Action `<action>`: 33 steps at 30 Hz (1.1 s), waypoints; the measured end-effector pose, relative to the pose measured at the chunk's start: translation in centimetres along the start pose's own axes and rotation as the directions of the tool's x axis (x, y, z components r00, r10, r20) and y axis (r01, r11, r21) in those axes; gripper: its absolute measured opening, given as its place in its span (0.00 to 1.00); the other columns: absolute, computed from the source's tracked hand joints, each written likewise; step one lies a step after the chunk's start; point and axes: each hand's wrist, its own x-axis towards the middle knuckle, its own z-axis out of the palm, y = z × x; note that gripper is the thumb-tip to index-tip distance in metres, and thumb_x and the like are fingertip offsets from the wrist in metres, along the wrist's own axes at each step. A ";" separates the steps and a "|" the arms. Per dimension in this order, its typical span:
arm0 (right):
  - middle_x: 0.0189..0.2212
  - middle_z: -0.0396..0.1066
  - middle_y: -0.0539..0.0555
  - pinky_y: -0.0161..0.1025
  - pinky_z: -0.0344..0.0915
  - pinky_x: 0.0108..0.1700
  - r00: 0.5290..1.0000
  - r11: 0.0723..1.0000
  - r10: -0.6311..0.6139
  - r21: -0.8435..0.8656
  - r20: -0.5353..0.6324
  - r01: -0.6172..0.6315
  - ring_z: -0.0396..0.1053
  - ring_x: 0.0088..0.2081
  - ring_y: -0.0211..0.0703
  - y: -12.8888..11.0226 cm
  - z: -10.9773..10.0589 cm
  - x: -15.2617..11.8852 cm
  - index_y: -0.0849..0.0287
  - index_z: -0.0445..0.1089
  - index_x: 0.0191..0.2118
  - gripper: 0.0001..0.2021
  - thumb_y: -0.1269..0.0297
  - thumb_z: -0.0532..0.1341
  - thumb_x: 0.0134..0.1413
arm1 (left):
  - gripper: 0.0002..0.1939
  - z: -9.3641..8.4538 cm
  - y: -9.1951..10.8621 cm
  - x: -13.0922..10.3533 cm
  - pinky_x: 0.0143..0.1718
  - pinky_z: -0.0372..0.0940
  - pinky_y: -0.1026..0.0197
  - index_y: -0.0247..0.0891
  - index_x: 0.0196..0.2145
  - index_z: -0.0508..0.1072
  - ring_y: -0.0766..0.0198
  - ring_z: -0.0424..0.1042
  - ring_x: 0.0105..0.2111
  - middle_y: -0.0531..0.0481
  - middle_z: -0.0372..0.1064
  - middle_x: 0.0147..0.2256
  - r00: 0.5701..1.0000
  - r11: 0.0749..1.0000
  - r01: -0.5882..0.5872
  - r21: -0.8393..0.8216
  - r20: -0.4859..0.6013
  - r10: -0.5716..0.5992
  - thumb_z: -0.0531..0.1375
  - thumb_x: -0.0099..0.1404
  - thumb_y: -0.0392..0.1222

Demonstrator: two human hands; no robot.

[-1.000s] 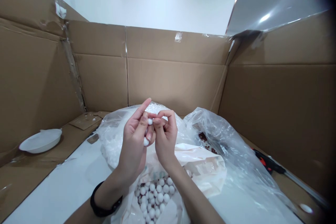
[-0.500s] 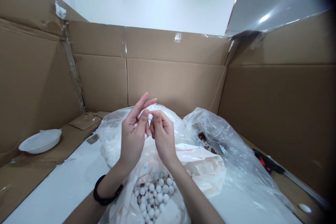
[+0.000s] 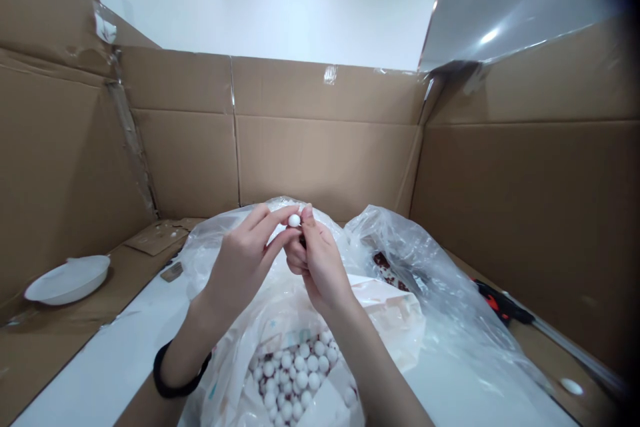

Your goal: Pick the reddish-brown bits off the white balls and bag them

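A small white ball (image 3: 294,220) is between the thumb and fingertips of my left hand (image 3: 234,263), which wears a black band on its wrist. My right hand (image 3: 323,260) is curled closed against it, thumb up beside the ball. A small dark reddish-brown piece (image 3: 303,240) shows at the right fingers, mostly covered by them. Below both hands, an opened plastic bag (image 3: 235,367) holds many white balls (image 3: 300,370) with reddish-brown bits among them. Behind the hands lies a clear plastic bag (image 3: 205,240) whose contents look white.
Cardboard walls (image 3: 325,147) enclose the white work surface (image 3: 95,367). On the left is a white dish (image 3: 70,281). At the right, another clear bag (image 3: 430,260) holds reddish-brown pieces (image 3: 387,270), near a black-and-red tool (image 3: 500,303) with a metal rod.
My left hand has turned over, and its extended fingers have come down around the ball. The right hand has rotated so its thumb points up. The view has shifted slightly.
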 end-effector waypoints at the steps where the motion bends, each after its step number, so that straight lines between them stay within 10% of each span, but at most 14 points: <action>1: 0.12 0.44 0.40 0.30 0.36 0.17 1.000 1.000 0.005 -0.011 0.013 -0.005 0.36 0.16 0.27 -0.1 0.1 -0.1 0.58 0.55 0.21 0.23 0.45 0.55 0.56 | 0.12 0.1 0.0 0.0 0.27 0.57 0.68 0.40 0.46 0.74 0.70 0.61 0.24 0.55 0.63 0.28 0.999 1.000 -0.016 0.027 -0.030 0.017 0.58 0.65 0.35; 15: 0.12 0.45 0.40 0.30 0.38 0.17 0.998 0.994 -0.048 -0.101 0.052 0.053 0.38 0.16 0.28 0.3 -0.2 0.3 0.58 0.54 0.20 0.23 0.46 0.54 0.57 | 0.08 -0.6 0.0 -0.2 0.23 0.55 0.68 0.35 0.36 0.74 0.71 0.63 0.22 0.55 0.64 0.25 0.991 0.959 -0.106 0.264 -0.057 0.125 0.57 0.66 0.40; 23: 0.11 0.44 0.40 0.26 0.38 0.13 0.988 0.941 0.110 0.308 0.107 -0.138 0.37 0.13 0.27 0.3 -1.2 1.1 0.60 0.60 0.20 0.21 0.54 0.54 0.61 | 0.09 -1.6 1.2 -0.2 0.24 0.54 0.68 0.39 0.42 0.74 0.72 0.55 0.21 0.57 0.62 0.24 0.991 0.999 -0.019 0.036 -0.133 0.024 0.59 0.64 0.35; 27: 0.15 0.49 0.41 0.22 0.50 0.14 0.961 0.705 0.262 0.698 -0.084 -0.131 0.49 0.14 0.28 -0.4 -2.7 2.2 0.60 0.66 0.35 0.14 0.73 0.44 0.65 | 0.12 -2.9 1.4 -0.3 0.24 0.54 0.69 0.45 0.46 0.73 0.72 0.56 0.21 0.59 0.62 0.23 0.968 0.997 -0.011 -0.074 0.251 0.029 0.59 0.64 0.38; 33: 0.30 0.69 0.54 0.27 0.69 0.26 0.908 0.508 0.394 0.857 -0.144 -0.085 0.70 0.30 0.34 -1.9 -3.1 2.0 0.62 0.63 0.52 0.18 0.71 0.42 0.64 | 0.20 -2.6 0.8 -0.4 0.28 0.56 0.69 0.51 0.52 0.70 0.72 0.66 0.27 0.59 0.72 0.32 0.696 0.977 0.058 -0.207 0.710 0.109 0.54 0.66 0.32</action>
